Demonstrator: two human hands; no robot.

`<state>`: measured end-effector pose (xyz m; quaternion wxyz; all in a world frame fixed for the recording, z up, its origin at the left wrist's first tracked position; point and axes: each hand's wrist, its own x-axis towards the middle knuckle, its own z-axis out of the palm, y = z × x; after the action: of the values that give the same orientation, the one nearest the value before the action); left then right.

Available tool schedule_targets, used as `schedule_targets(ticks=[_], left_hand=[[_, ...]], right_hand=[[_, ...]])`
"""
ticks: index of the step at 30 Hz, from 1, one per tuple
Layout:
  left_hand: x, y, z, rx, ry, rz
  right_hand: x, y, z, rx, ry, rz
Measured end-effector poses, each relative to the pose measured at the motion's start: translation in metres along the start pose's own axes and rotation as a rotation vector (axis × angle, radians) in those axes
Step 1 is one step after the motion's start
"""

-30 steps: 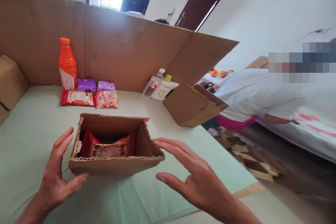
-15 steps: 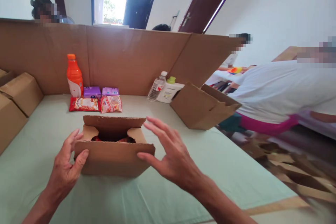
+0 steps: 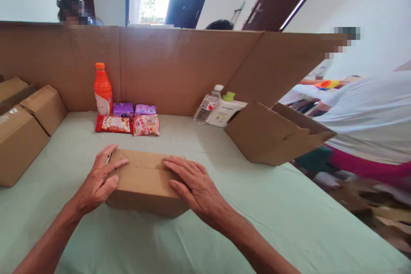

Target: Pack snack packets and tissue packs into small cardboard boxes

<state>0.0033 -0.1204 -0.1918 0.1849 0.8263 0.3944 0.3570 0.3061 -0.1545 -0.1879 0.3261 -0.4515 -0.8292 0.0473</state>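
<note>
A small cardboard box [image 3: 144, 180] stands on the green cloth in front of me, its top flaps folded down and what is inside hidden. My left hand [image 3: 101, 175] rests at the box's left end, fingers spread over the top and the back corner, thumb near the front edge. On the right part of the lid, my right hand [image 3: 192, 182] lies flat with its fingers stretched out. Both hands touch the box.
Behind the box are an orange bottle [image 3: 103, 90], purple packs [image 3: 123, 110], a red snack bag [image 3: 114, 124] and a pink one [image 3: 147, 125]. A water bottle [image 3: 208, 105], white bottle [image 3: 224, 113] and tilted open carton [image 3: 266, 137] stand right; closed boxes [image 3: 22, 141] left. A cardboard screen [image 3: 180, 68] runs behind.
The box's flaps, upright before with reddish contents showing, are now folded down. My right hand has come onto the lid, and my left has moved onto its left end. The view has turned slightly right.
</note>
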Motion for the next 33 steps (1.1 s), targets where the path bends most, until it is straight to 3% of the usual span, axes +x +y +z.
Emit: schedule_targets(ticks=[3,6,8,11,16,20,23,25,27,33], left_hand=[[0.005,-0.007,-0.003,-0.034,-0.089,0.045],[-0.001,0.001,-0.008,-0.025,-0.109,0.044],[-0.009,0.012,-0.013,0.002,-0.117,0.037],[-0.024,0.03,-0.018,0.091,-0.103,0.063],[-0.055,0.045,-0.012,0.309,-0.035,0.11],[-0.077,0.051,-0.007,0.378,0.069,0.05],[-0.089,0.051,-0.01,0.436,0.211,-0.009],[-0.09,0.041,-0.018,0.522,0.311,-0.042],[-0.086,0.023,-0.031,0.631,0.388,-0.087],[-0.034,-0.066,-0.078,0.902,0.515,-0.41]], right_hand=[[-0.007,0.005,0.015,0.124,0.146,0.14],[-0.014,0.01,0.024,0.265,0.272,0.328],[-0.014,0.016,0.023,0.394,0.246,0.459],[-0.003,0.025,0.017,0.596,0.085,0.58],[0.032,0.033,0.02,0.784,-0.076,0.568],[0.07,0.024,0.05,0.987,-0.142,0.517],[0.099,0.013,0.088,1.06,0.01,0.532],[0.111,0.007,0.116,1.025,0.173,0.567],[0.113,0.003,0.142,0.981,0.253,0.598],[0.074,-0.008,0.188,0.895,0.126,0.537]])
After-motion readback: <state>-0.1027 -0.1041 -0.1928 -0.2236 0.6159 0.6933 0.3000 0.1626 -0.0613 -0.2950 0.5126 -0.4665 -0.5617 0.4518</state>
